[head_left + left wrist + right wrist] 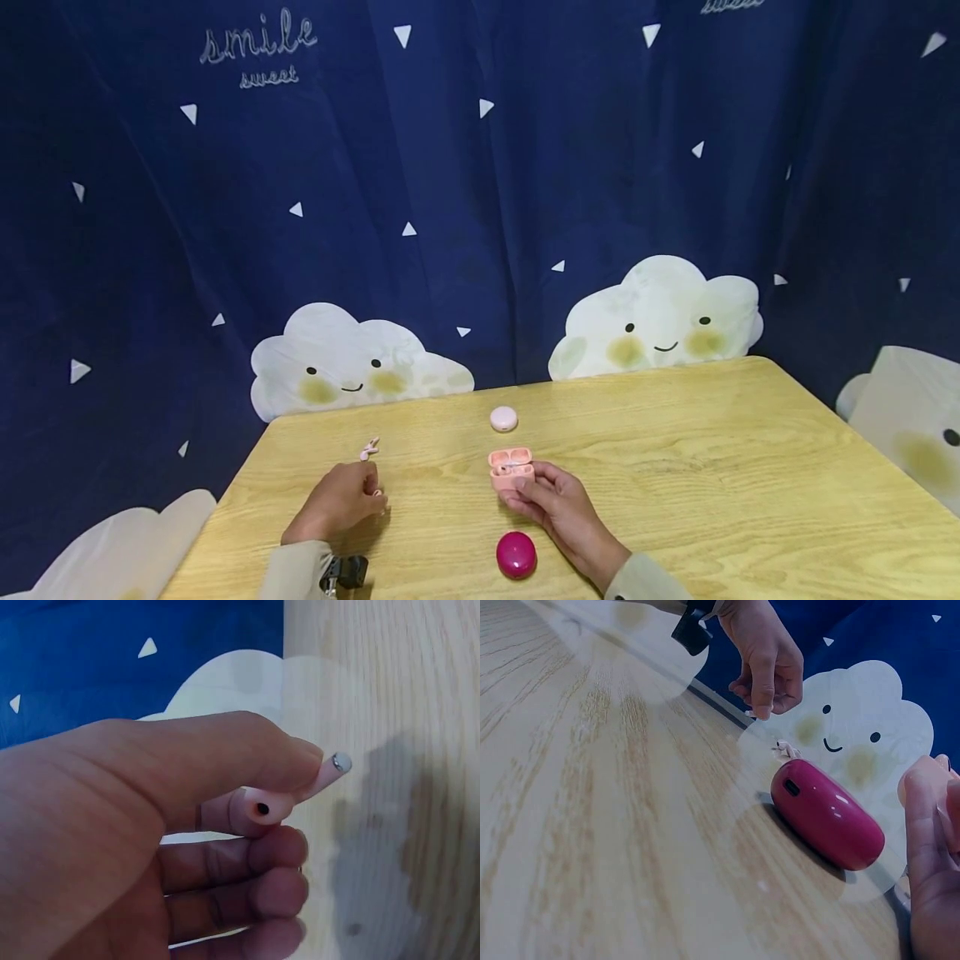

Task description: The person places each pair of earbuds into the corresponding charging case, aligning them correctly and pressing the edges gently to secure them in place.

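Note:
My left hand (337, 502) pinches a pale pink earbud (271, 807) between thumb and index finger, the stem's metal tip poking out past the thumb. The other fingers are curled below it. At the middle of the table, my right hand (558, 512) grips a peach earbud case (512, 482) from its right side, thumb on the front. The case's lid is raised; something small and dark-tipped shows inside, too small to make out. Just beyond the left hand lie pale pink earbuds (368, 451), their number unclear.
A glossy magenta oval case (516, 555) lies nearer the front, left of the right wrist. Farther back sits a round pale pink case (503, 418). The wooden table (675, 450) ends at a blue curtain (525, 183) with white clouds.

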A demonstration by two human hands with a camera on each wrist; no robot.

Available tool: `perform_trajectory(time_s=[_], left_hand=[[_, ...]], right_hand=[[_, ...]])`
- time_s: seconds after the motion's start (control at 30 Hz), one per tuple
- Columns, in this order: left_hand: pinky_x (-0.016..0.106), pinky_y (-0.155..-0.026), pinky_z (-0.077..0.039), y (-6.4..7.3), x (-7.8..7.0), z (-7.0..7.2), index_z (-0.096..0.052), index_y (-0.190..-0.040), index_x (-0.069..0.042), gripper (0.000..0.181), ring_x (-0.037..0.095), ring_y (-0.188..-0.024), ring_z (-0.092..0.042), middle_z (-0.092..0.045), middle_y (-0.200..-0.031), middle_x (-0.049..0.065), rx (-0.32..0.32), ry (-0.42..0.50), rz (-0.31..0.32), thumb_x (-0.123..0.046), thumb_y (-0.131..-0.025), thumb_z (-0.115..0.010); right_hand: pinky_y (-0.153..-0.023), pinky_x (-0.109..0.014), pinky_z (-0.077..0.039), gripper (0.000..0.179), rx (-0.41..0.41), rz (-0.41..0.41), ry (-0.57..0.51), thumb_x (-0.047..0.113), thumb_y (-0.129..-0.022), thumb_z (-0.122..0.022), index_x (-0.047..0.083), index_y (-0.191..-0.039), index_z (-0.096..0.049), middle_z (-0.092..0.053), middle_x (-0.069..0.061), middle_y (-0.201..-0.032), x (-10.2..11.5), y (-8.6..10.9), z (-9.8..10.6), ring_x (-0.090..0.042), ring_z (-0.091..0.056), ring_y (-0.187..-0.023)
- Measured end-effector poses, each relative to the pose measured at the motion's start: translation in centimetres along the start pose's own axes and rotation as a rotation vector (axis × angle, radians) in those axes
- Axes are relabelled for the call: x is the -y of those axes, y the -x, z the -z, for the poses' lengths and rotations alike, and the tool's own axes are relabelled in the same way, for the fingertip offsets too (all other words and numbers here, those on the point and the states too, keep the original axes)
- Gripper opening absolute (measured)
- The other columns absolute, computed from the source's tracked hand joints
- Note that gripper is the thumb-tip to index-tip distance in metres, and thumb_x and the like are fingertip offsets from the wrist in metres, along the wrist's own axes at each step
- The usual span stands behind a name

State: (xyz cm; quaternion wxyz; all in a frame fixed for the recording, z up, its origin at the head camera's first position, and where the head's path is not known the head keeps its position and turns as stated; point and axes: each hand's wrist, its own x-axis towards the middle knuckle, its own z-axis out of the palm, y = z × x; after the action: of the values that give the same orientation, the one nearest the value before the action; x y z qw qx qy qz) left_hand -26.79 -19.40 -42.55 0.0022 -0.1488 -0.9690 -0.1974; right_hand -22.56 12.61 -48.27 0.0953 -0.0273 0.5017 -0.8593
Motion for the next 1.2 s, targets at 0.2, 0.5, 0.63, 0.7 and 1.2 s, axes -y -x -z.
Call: perform_trajectory(time_s=[0.2,0.5,0.63,0.7,1.2], left_hand=[[0.026,-0.050,-0.029,-0.2,-0.9,-0.3,-0.046,-0.067,-0.012,0.030,0.011,-0.053,-0.038,-0.042,-0.059,-0.003,0.019,0.026,-0.029,-0.010,-0.078,-0.074],[0.024,-0.050,-0.026,-0.6,-2.0,-1.1,-0.045,-0.069,-0.012,0.027,0.008,-0.051,-0.031,-0.035,-0.058,-0.006,0.035,0.013,-0.109,-0.010,-0.080,-0.069],[0.023,-0.050,-0.025,-0.6,-2.3,-1.0,-0.044,-0.069,-0.013,0.024,0.007,-0.050,-0.028,-0.034,-0.057,-0.008,0.041,0.028,-0.130,-0.009,-0.080,-0.065],[0.023,-0.050,-0.025,-0.3,-2.2,-0.7,-0.044,-0.069,-0.013,0.024,0.007,-0.050,-0.027,-0.034,-0.058,-0.007,0.045,0.035,-0.120,-0.009,-0.080,-0.065],[0.023,-0.050,-0.026,-0.8,-3.4,-1.2,-0.044,-0.065,-0.016,0.024,0.005,-0.050,-0.029,-0.036,-0.056,-0.009,-0.002,-0.022,-0.162,-0.010,-0.080,-0.061]], right_hand=[[-0.089,-0.035,-0.052,0.048,0.002,0.012,0.004,0.004,-0.092,-0.063,-0.014,-0.129,-0.038,-0.064,-0.015,-0.105,0.0,-0.1,0.0,-0.025,-0.068,-0.095],[-0.088,-0.035,-0.052,0.049,0.002,0.011,0.005,0.004,-0.092,-0.063,-0.015,-0.130,-0.037,-0.064,-0.015,-0.105,-0.1,0.0,0.3,-0.024,-0.068,-0.094],[-0.087,-0.035,-0.053,0.046,-0.006,0.016,0.002,0.004,-0.092,-0.062,-0.014,-0.128,-0.039,-0.064,-0.013,-0.102,-0.1,-0.1,0.1,-0.023,-0.068,-0.092],[-0.086,-0.034,-0.053,0.045,0.002,0.017,-0.006,0.004,-0.092,-0.063,-0.014,-0.127,-0.041,-0.064,-0.013,-0.101,-0.3,-0.2,-0.3,-0.022,-0.068,-0.090],[-0.085,-0.032,-0.054,0.046,-0.008,0.024,0.014,0.004,-0.092,-0.063,-0.014,-0.128,-0.042,-0.064,-0.014,-0.101,0.0,0.1,-0.3,-0.019,-0.068,-0.087]])
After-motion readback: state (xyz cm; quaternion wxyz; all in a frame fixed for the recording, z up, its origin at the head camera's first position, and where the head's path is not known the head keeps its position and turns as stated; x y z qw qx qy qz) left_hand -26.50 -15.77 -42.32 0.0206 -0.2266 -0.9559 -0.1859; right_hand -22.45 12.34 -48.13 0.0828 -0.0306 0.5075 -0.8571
